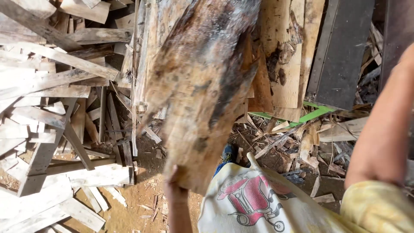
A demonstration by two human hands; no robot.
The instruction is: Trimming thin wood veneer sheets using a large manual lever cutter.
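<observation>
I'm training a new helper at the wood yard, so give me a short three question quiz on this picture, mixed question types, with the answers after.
1. True or false: the left hand grips the near end of the big stained plank.
2. Multiple choice: what lies on the ground left of the plank? A) a heap of pale wood offcuts B) coiled rope C) stacked bricks
3. Fill in: the thin strip among the scraps on the right is coloured ____.

Key: 1 true. 2 A. 3 green. Note: only the right forearm shows; the right hand is out of view.
</observation>
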